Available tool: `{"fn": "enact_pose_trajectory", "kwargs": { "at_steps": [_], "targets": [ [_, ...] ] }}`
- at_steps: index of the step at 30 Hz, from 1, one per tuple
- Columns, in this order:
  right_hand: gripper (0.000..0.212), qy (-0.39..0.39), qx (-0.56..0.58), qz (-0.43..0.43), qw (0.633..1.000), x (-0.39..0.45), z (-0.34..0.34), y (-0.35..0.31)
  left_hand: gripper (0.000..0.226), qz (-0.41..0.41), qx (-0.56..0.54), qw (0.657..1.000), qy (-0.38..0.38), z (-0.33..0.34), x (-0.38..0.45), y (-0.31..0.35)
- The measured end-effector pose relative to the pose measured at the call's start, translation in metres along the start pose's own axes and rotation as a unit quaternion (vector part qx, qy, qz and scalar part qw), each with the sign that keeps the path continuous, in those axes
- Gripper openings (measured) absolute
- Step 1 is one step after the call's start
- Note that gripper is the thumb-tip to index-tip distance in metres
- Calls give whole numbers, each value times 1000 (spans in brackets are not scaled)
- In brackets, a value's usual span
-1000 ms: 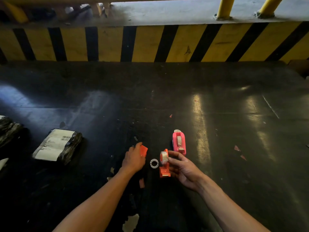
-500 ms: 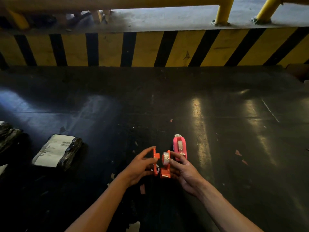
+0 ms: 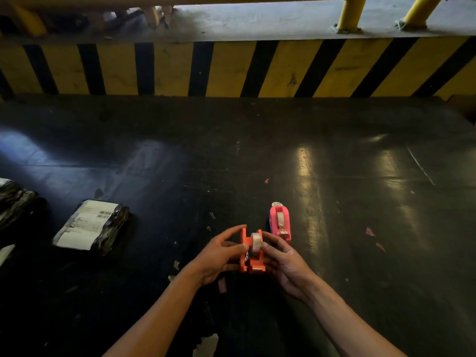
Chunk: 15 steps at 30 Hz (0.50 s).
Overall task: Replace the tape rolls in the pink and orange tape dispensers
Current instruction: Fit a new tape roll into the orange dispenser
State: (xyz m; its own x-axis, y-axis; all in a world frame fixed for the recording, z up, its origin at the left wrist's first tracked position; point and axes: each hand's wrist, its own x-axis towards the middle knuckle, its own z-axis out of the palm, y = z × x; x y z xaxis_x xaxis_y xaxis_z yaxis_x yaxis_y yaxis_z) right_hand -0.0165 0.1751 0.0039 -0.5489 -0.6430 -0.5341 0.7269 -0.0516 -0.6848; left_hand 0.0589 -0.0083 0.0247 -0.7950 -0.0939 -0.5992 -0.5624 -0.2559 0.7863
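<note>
The orange tape dispenser [image 3: 253,265] is held between both hands just above the dark floor. A clear tape roll [image 3: 255,242] sits in it. My left hand [image 3: 219,253] presses the orange side cover [image 3: 244,239] against the dispenser's left side. My right hand [image 3: 286,261] grips the dispenser's right side, thumb by the roll. A small white ring [image 3: 246,255] shows between the left thumb and the dispenser. The pink tape dispenser [image 3: 280,222] stands on the floor just beyond my right hand, with a roll in it and a white ring [image 3: 277,203] behind it.
A wrapped parcel with a white label [image 3: 90,226] lies on the floor at the left, and another dark bundle [image 3: 14,202] at the far left edge. A yellow-and-black striped curb [image 3: 231,68] runs across the back. Scraps of paper [image 3: 222,284] litter the floor near my hands.
My left hand picked up the orange side cover from the floor and brought it right against the dispenser. My right hand kept hold of the dispenser with the roll.
</note>
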Motion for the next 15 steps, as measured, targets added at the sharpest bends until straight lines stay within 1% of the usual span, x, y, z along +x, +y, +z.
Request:
{"fn": "enact_pose_trajectory", "kwargs": {
  "at_steps": [3, 8, 15],
  "targets": [
    [38, -3, -9, -5, 1000, 0, 2, 0, 58, -8, -4, 1000, -1, 2, 1, 1],
    [39, -3, -20, -14, 1000, 0, 5, -4, 50, -27, -45, 999, 3, 1, 4, -3],
    [37, 12, -27, -25, 999, 5, 5, 2, 45, -16, -68, 997, 13, 0, 0, -6]
  ]
}}
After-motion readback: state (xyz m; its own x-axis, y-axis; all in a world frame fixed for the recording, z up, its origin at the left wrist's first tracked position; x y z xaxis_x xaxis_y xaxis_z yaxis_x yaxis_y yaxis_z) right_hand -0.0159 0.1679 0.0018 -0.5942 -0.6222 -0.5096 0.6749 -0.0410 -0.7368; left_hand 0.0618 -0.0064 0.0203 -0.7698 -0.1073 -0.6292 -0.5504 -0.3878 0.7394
